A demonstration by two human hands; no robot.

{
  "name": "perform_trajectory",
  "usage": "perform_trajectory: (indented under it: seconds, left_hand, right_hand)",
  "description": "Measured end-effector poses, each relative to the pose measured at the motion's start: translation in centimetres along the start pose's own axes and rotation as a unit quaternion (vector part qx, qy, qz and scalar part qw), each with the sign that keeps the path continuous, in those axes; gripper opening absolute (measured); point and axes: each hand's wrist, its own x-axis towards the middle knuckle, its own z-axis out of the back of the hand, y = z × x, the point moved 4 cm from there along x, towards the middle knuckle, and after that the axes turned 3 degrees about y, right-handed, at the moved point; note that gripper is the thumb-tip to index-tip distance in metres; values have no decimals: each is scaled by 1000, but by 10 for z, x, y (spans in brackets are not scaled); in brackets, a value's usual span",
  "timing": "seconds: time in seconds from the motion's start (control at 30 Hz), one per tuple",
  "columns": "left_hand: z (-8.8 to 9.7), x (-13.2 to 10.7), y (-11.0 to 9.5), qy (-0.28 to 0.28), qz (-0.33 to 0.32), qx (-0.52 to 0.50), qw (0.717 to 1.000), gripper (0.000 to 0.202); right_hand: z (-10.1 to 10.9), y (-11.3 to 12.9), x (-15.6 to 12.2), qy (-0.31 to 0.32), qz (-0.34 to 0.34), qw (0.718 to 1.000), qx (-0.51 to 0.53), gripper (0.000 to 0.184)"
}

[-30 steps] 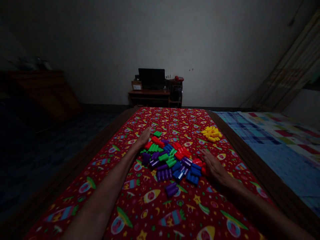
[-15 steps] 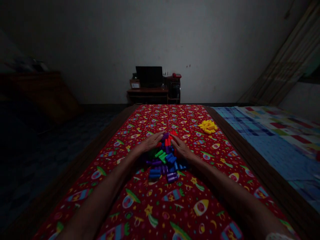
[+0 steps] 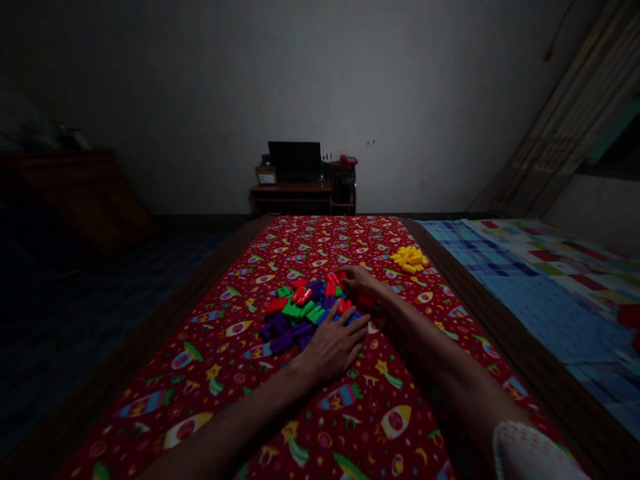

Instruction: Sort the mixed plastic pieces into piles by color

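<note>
A heap of plastic blocks (image 3: 300, 308) in red, green, purple and blue lies on a red patterned sheet (image 3: 320, 413). My left hand (image 3: 333, 347) rests flat on the near edge of the heap, fingers spread and open, covering some blue blocks. My right hand (image 3: 359, 280) reaches past the heap's far right side with fingers curled next to red blocks; I cannot make out whether it holds one. A small separate pile of yellow blocks (image 3: 410, 259) sits farther back to the right.
The sheet covers a long bed with a dark wooden frame (image 3: 480, 287). A checked blue blanket (image 3: 550, 280) lies to the right. A desk with a dark monitor (image 3: 295, 162) stands at the far wall. Dark floor lies left.
Both hands swept the spread-out blocks together into a tighter heap. Then my left hand drew back to the heap's near side, and my right hand moved to its far right edge.
</note>
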Motion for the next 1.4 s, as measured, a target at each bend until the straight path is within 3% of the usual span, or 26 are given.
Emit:
perform_trajectory:
  seconds: [0.17, 0.4, 0.53, 0.63, 0.73, 0.8, 0.93, 1.07, 1.2, 1.27, 1.4]
  left_hand:
    - [10, 3, 31, -17, 47, 22, 998, 32]
    - [9, -1, 40, -27, 84, -19, 996, 36]
    - [21, -5, 58, -60, 96, -38, 993, 36]
    - [35, -14, 97, -113, 154, -41, 981, 36]
    - [40, -35, 153, -169, 243, -60, 953, 42]
    - [34, -55, 188, -198, 316, -88, 924, 48]
    - [10, -93, 229, -200, 427, -149, 869, 52]
    - [-2, -104, 237, -214, 432, -188, 856, 54]
    - [-3, -102, 238, -212, 428, -206, 854, 57]
    - [-3, -101, 238, -203, 431, -207, 854, 58]
    - [-2, -100, 238, -193, 424, -200, 862, 59]
  right_hand:
    - [5, -18, -12, -49, -57, 996, -53, 39]
    - [42, -50, -10, -136, -165, 965, -149, 32]
    - [59, -45, -20, -124, -136, 968, -169, 38]
    - [49, -22, -48, -39, -46, 992, -111, 38]
    - [26, -1, -82, 75, 50, 994, -65, 38]
    - [17, 1, -91, 78, 79, 991, -74, 34]
    - [25, -24, -63, -3, 36, 994, -105, 27]
    - [46, -51, -23, -81, -58, 982, -157, 31]
    - [43, -29, -6, -144, -44, 976, -160, 34]
    - [27, -8, 2, -110, -9, 987, -118, 34]
    - [-10, 22, 20, 34, 31, 998, -48, 36]
